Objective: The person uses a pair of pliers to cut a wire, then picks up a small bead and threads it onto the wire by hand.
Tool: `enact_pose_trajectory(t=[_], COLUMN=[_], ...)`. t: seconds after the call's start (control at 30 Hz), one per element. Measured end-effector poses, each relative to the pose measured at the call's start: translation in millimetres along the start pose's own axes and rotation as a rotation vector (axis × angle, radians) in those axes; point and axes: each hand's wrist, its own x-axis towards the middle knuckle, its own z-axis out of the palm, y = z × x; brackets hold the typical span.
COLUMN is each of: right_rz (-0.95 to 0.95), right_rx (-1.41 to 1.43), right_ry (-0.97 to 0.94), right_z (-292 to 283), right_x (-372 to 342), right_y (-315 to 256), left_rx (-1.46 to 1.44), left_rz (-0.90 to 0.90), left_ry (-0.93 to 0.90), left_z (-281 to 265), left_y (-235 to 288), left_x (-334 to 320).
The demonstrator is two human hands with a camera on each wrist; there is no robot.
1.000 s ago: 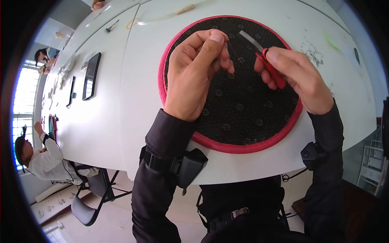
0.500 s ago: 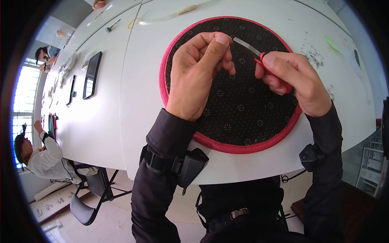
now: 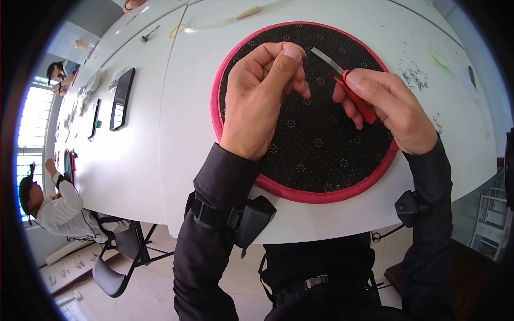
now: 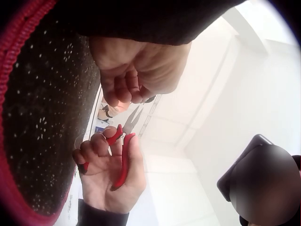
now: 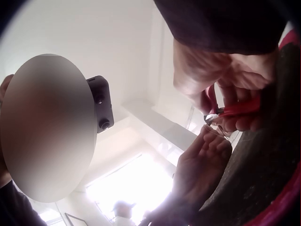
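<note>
In the head view my left hand (image 3: 257, 101) is raised over a round black mat (image 3: 316, 155) with a small flower print and a red padded rim. Its thumb and forefinger pinch together; a thin pale strand (image 5: 222, 133) shows by those fingertips in the right wrist view. My right hand (image 3: 399, 107) grips red-handled scissors (image 3: 360, 101), fingers wrapped about the handles. Their blades (image 4: 134, 117) stand apart in the left wrist view. In the head view the blade tips point up and left, a short way right of my left fingertips.
Left on the white table (image 3: 214, 214) lie a black tablet (image 3: 122, 99) and a small thin-shafted tool (image 3: 149, 35). A wooden-handled tool (image 3: 247, 13) is beyond the mat. Small dark bits (image 3: 412, 75) are scattered to the right. Someone in white (image 3: 64, 211) sits at left.
The scissors came left to my left fingertips half a second ago, then drew back a little right, their handles spreading. My left hand moved slightly down and right, then stayed put.
</note>
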Motion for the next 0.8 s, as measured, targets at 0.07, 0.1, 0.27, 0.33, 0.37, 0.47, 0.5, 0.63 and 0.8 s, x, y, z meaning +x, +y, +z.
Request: enact_pose_trajectory(t=[0.07, 0.1, 0.27, 0.33, 0.37, 0.47, 0.5, 0.63, 0.8], right_rz=[0.028, 0.042, 0.070, 0.055, 0.034, 0.021, 0.025, 0.050, 0.044], right_rx=[-0.061, -0.092, -0.045, -0.033, -0.023, 0.008, 0.018, -0.043, 0.020], right_ry=[-0.025, -0.038, -0.070, -0.053, -0.030, -0.019, -0.024, -0.058, -0.033], right_z=[-2.2, -3.9, -9.2, -6.9, -3.1, 0.7, 0.8, -2.5, -1.6], right_x=[-0.7, -1.3, -1.4, -1.4, -1.5, -0.2, 0.1, -1.0, -1.7], right_y=[-6.0, -8.4, -7.5, -6.4, -3.7, -1.1, -0.5, -8.5, -6.3], left_rx=[0.008, 0.009, 0.015, 0.004, -0.001, 0.003, 0.002, 0.006, 0.018], left_rz=[0.000, 0.000, -0.002, 0.001, 0.004, 0.002, 0.001, 0.001, -0.002], left_ry=[-0.002, -0.003, -0.011, -0.013, -0.014, -0.008, -0.008, -0.010, -0.022], left_z=[-0.2, 0.2, -0.3, -1.3, -1.5, -0.5, -0.5, -0.9, -1.4], left_y=[0.1, 0.1, -0.1, -0.4, -0.4, 0.2, 0.0, -0.5, -1.4], left_x=[0.5, 0.9, 0.9, 1.2, 1.3, 1.1, 1.2, 1.2, 1.9])
